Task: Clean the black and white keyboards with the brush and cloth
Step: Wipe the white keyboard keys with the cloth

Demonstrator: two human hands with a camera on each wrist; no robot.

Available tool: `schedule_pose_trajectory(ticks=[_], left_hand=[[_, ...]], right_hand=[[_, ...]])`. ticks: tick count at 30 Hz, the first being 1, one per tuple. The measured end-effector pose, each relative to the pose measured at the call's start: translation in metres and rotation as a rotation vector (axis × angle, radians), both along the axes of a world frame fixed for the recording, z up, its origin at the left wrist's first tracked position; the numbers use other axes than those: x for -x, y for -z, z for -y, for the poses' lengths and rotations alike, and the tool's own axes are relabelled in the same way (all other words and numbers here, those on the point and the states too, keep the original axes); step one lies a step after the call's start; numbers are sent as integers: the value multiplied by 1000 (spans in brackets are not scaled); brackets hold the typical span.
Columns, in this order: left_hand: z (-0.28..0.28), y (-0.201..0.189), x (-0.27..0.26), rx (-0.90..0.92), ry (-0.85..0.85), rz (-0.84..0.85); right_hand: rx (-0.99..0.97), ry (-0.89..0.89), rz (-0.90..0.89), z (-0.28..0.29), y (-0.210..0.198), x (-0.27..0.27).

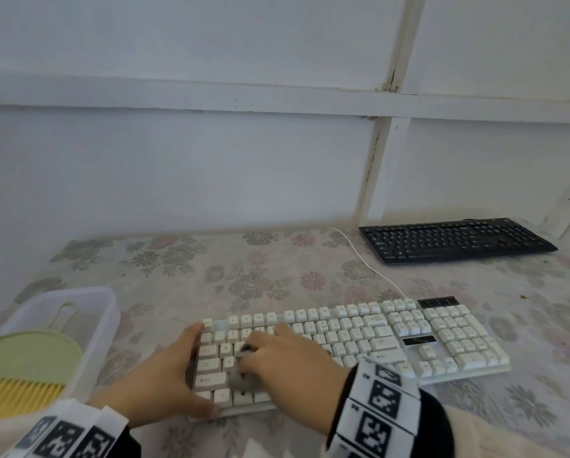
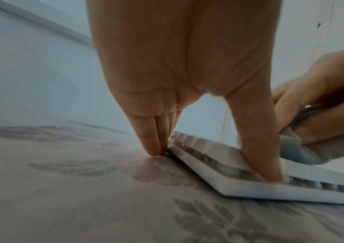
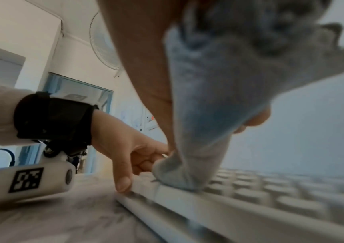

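White keyboard (image 1: 359, 338) lies on the flowered worktop (image 1: 244, 269), near the front edge. The right hand (image 1: 286, 358) has its fingers curled round a grey cloth (image 1: 242, 375), pressing it onto the keys at the keyboard's left end. The left hand (image 1: 164, 375) braces that same end, fingers straight and together against its side, thumb on the front corner. The black keyboard (image 1: 455, 239) sits well apart, by the wall. A green brush (image 1: 22, 365) rests in a clear tub (image 1: 108, 312) at the left.
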State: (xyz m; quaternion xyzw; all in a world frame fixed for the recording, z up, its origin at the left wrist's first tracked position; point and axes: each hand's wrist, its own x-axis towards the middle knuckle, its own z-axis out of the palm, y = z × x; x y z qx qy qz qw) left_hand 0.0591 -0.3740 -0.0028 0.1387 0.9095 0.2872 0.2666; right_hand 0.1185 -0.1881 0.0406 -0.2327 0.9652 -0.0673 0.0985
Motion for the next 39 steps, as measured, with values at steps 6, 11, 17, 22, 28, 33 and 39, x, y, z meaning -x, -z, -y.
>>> schedule_pose_trajectory(ticks=[6,11,17,22,28,33,39], left_hand=[[1,2,0,8,2,17],[1,1,1,28,8,6],[-3,-3,0,40,41,-65],[0,-1,0,-8,24,3],[1,-2,0,-9,27,17],[2,-2,0,-12,41,6],[3,-1,1,-17,39,9]], right_hand=[[-106,121,-19,-23,-3,-4],[-4,21,-81,12,-13,2],[-17,-60,-35,36,10,15],[33,17,-32,-17,16,2],[83,125,-7,-70,23,-10],[84,160,-29,-75,12,-10],[48,129,-19,-69,21,-9]])
